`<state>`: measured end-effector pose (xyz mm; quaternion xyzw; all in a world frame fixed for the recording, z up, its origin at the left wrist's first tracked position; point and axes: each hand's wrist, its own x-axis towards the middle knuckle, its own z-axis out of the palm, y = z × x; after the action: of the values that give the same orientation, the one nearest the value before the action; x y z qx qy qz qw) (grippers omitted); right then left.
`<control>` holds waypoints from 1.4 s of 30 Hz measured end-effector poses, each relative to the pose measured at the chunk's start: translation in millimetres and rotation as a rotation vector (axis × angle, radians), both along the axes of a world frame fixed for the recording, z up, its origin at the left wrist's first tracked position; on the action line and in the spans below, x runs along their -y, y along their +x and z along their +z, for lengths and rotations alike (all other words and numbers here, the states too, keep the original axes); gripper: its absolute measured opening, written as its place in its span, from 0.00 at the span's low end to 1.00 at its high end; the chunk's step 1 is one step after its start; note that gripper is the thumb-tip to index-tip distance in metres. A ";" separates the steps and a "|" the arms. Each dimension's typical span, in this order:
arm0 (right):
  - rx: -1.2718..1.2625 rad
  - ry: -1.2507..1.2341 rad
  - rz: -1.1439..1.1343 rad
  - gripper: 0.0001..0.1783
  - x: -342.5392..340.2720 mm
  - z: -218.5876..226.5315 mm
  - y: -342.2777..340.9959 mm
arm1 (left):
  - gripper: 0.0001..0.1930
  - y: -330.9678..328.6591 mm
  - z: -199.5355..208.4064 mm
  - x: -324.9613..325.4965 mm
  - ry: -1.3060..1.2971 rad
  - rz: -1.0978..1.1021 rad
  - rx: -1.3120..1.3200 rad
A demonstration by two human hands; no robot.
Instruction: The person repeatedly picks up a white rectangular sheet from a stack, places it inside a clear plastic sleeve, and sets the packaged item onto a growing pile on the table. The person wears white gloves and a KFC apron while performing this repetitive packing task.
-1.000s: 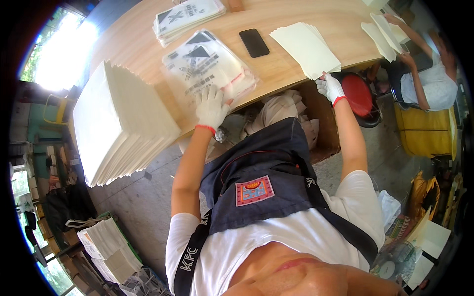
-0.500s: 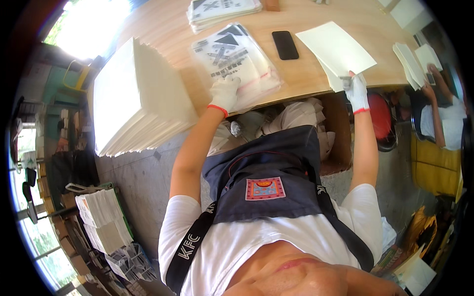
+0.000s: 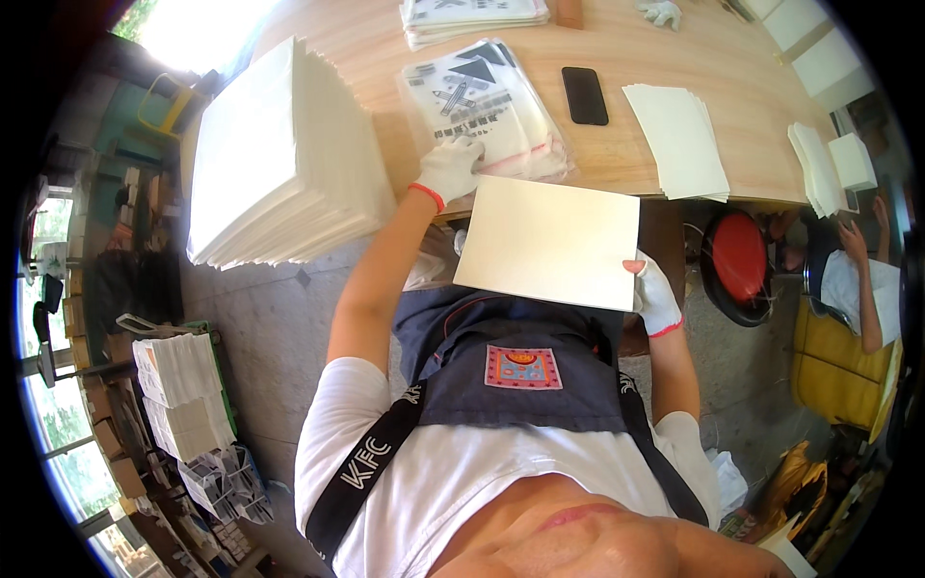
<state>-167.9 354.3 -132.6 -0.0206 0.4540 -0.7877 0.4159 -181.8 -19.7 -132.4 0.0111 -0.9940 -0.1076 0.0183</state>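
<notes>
My right hand [image 3: 655,294], in a white glove with a bare thumb tip, grips the right edge of a cream paper sheet or thin pad [image 3: 549,241]. The paper is held over my lap, just off the table's near edge. My left hand [image 3: 450,169], gloved too, lies at the near left corner of a pile of clear printed plastic bags [image 3: 501,111]. Its fingers are bent and pinch the top bag's edge, close to the paper's upper left corner. A smaller pile of cream sheets [image 3: 677,143] rests on the table at the right.
A tall paper stack [image 3: 279,164] stands at the table's left. A black phone [image 3: 585,95] lies between bags and sheets. More bags [image 3: 472,21] and a white glove [image 3: 660,13] are farther back. A red stool [image 3: 737,258] stands right, near another person's arms [image 3: 864,279].
My right hand has drawn the paper off the right-hand pile, leftward and toward me, over my lap. My left hand stays at the bags. The view has shifted slightly.
</notes>
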 end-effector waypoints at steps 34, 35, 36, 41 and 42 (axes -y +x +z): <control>0.259 -0.163 -0.345 0.14 48.1 -16.1 48.5 | 0.12 42.6 5.0 15.6 0.670 0.313 -0.157; 0.235 -0.159 -0.341 0.14 49.8 -17.6 50.0 | 0.13 43.0 3.4 17.2 0.834 0.290 -0.140; 0.211 -0.156 -0.336 0.13 52.1 -18.3 51.9 | 0.15 44.4 1.6 17.8 0.784 0.252 -0.171; 0.194 -0.094 -0.374 0.13 83.1 5.7 68.4 | 0.21 61.5 15.3 -3.9 0.540 0.158 -0.206; 0.187 -0.097 -0.369 0.13 86.1 9.7 70.0 | 0.22 64.4 5.1 -10.9 0.531 0.204 -0.416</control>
<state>-97.9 268.2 -122.9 0.1160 0.3711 -0.8700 0.3032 -117.4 -8.8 -127.3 0.0926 -0.9001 -0.3598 0.2274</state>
